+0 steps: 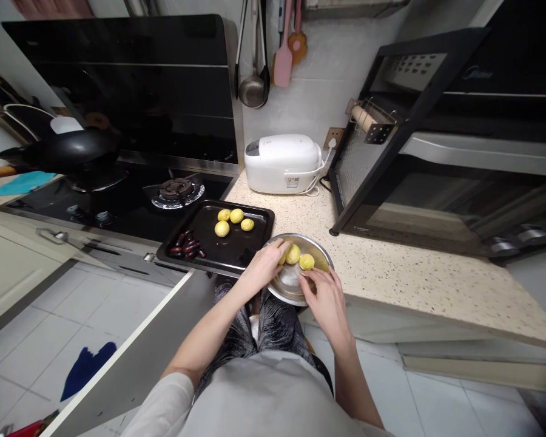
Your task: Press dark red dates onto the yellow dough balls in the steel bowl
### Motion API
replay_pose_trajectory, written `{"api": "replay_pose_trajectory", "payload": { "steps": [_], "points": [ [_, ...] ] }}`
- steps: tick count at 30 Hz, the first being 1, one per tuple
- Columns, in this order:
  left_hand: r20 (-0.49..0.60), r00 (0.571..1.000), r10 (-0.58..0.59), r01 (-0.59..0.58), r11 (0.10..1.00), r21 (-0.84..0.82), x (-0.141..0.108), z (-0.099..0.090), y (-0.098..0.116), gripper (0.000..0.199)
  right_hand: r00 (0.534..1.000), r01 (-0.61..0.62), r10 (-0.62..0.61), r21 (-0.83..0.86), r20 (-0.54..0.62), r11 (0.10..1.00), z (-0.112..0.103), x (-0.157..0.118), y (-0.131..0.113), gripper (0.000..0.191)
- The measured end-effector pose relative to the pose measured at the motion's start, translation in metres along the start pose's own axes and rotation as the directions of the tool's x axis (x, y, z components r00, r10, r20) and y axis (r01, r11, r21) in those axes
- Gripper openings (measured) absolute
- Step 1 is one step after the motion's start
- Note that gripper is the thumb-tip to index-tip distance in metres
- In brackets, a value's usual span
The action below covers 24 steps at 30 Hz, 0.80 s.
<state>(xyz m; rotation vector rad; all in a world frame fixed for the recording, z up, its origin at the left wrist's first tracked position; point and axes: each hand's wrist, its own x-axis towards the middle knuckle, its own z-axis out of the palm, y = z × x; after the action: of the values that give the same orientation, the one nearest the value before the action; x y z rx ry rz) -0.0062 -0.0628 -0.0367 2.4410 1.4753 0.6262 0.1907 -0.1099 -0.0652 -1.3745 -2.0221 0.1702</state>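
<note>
A round metal bowl sits at the counter's front edge, close to my body. Inside it lie yellow lemons, one in the middle and another toward the right. My left hand reaches over the bowl's left rim, its fingers curled around a lemon that they partly hide. From the right, my right hand reaches in, thumb and fingers apart, fingertips at the lower edge of the right lemon. To the left, a black baking tray bears several lemons and a cluster of dark red oblong fruits.
A gas stove with a black wok lies left. Behind the bowl stands a white appliance with a cord. A black rack and an oven occupy the right. An open drawer juts out below the tray.
</note>
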Motion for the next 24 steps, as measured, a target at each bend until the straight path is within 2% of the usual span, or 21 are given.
{"api": "replay_pose_trajectory", "payload": {
  "steps": [4, 8, 12, 16, 18, 20, 22, 24],
  "points": [
    [0.034, 0.999, -0.013, 0.012, 0.999, 0.036, -0.002, 0.000, 0.002, 0.055, 1.000, 0.012, -0.012, -0.005, 0.003, 1.000, 0.000, 0.000, 0.001, 0.039],
    [-0.012, 1.000, 0.009, -0.009, 1.000, 0.023, -0.003, -0.002, 0.002, 0.056, 1.000, 0.007, -0.007, 0.019, -0.002, 1.000, -0.001, 0.000, 0.002, 0.038],
    [-0.004, 1.000, 0.021, -0.021, 1.000, -0.006, -0.004, -0.002, 0.000, 0.057, 1.000, 0.011, -0.011, 0.035, -0.011, 0.999, -0.002, 0.000, 0.003, 0.038],
    [-0.028, 0.999, 0.018, -0.020, 0.997, -0.073, -0.008, -0.011, 0.000, 0.056, 0.999, 0.031, -0.030, 0.033, -0.025, 0.999, -0.002, -0.001, 0.005, 0.040],
    [-0.075, 0.997, 0.013, -0.022, 0.992, -0.122, -0.011, -0.020, -0.003, 0.051, 0.999, 0.038, -0.037, 0.037, -0.033, 0.999, -0.001, -0.001, 0.006, 0.041],
    [-0.171, 0.985, -0.024, -0.001, 0.989, -0.145, -0.014, -0.029, -0.015, 0.045, 0.998, 0.039, -0.037, 0.045, -0.041, 0.998, -0.001, -0.002, 0.006, 0.041],
    [-0.301, 0.946, -0.118, 0.087, 0.989, -0.116, -0.017, -0.036, -0.035, 0.039, 0.999, 0.036, -0.034, 0.054, -0.039, 0.998, -0.002, -0.003, 0.006, 0.040],
    [-0.407, 0.881, -0.241, 0.240, 0.969, -0.054, -0.020, -0.039, -0.061, 0.038, 0.999, 0.031, -0.029, 0.066, -0.029, 0.997, -0.003, -0.003, 0.005, 0.037]
  ]
}}
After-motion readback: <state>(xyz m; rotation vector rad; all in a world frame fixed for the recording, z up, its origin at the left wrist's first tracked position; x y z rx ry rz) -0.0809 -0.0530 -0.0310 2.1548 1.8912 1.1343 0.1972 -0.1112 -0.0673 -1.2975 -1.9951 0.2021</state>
